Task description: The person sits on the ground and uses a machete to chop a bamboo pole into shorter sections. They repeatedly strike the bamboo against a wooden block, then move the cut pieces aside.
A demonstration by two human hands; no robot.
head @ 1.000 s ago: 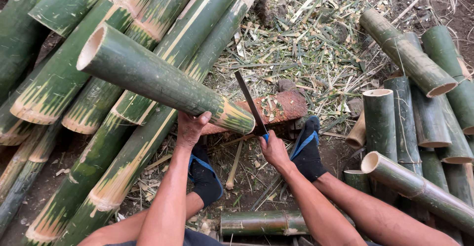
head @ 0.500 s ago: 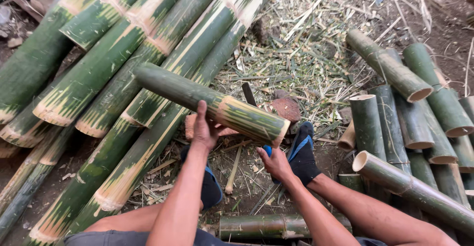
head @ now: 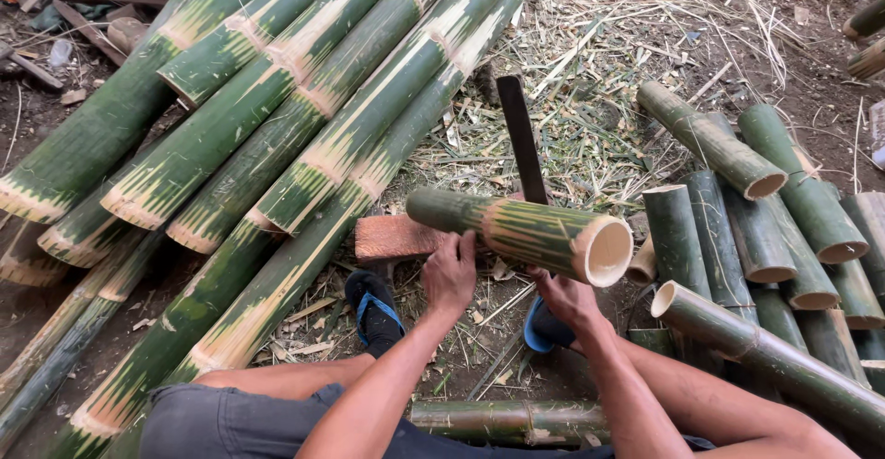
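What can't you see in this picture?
- Head view: the blade's lower end and handle, hidden behind the bamboo piece.
- Right hand's fingers, tucked under that piece.
- Wood block, partly covered by it and the left hand.
- Long bamboo poles, cut off by the edges.

Green bamboo section (head: 516, 229) with yellow streaks, reddish-brown wooden block (head: 396, 236), black-and-blue sandals (head: 373, 307)

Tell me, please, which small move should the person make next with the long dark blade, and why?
Probably bring the long dark blade down onto the short green bamboo section. The right hand holds the blade raised above the section, and the left hand steadies the section on the reddish wooden block. The left fingers sit near the likely strike line, so moving them away first seems wise.
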